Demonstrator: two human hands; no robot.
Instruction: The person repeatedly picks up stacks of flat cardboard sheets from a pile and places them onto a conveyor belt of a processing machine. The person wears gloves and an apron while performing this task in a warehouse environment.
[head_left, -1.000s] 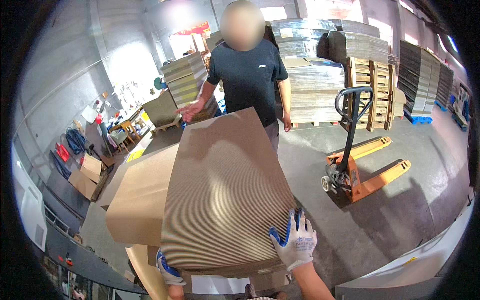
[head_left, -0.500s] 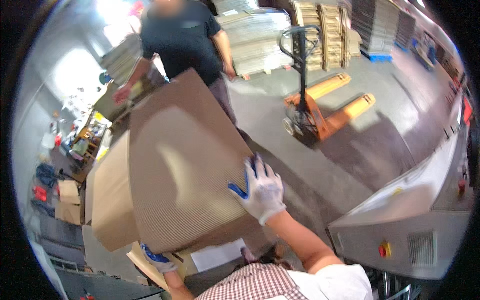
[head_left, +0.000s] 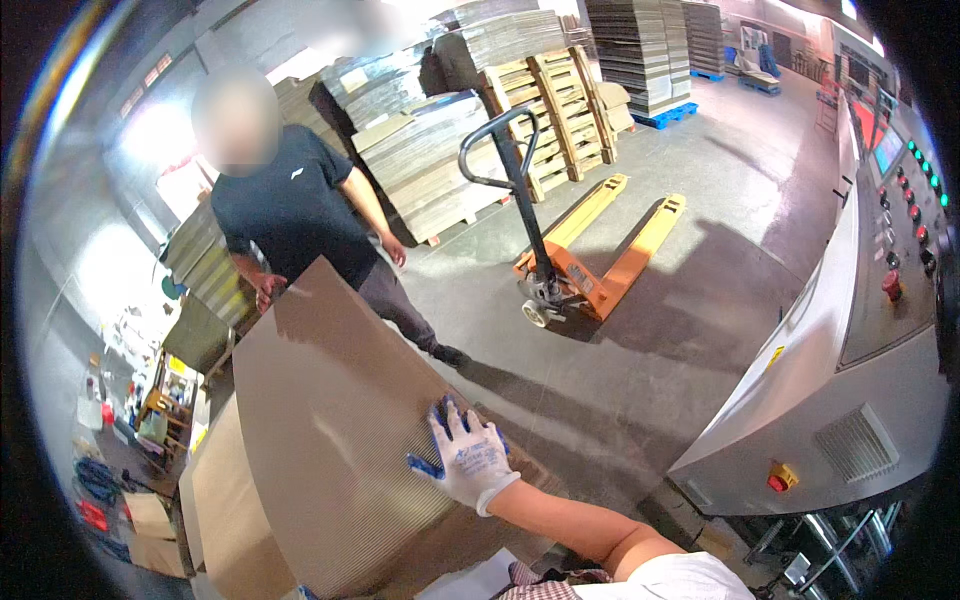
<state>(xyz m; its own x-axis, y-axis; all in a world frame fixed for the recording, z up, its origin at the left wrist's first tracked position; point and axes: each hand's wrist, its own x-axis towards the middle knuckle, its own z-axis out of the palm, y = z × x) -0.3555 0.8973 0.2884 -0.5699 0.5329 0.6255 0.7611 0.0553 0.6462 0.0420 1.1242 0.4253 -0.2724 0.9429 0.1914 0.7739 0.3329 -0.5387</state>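
A large brown corrugated cardboard sheet (head_left: 335,400) lies tilted in front of me, its ribbed face up. My right hand (head_left: 468,455), in a white glove with blue fingertips, rests on its right edge with the fingers spread. Only a sliver of my left hand (head_left: 307,593) shows at the lower rim, by the sheet's near edge; its fingers are hidden. More brown cardboard (head_left: 225,490) is beneath the sheet on the left, and white paper (head_left: 480,578) lies close to my apron. Across from me, a person in a dark T-shirt (head_left: 290,210) has one hand at the sheet's far corner.
An orange pallet jack (head_left: 590,290) stands on the floor beyond the sheet. Behind it are wooden pallets (head_left: 550,115) and stacked cardboard (head_left: 425,155). To my right stands a grey machine (head_left: 800,440) with a button panel (head_left: 900,230). A cluttered table (head_left: 165,410) is at far left.
My view has swung up and right, bringing the machine's panel in and leaving my left hand almost out of frame. My right hand stays spread on the sheet. The person's hand now shows at its far corner.
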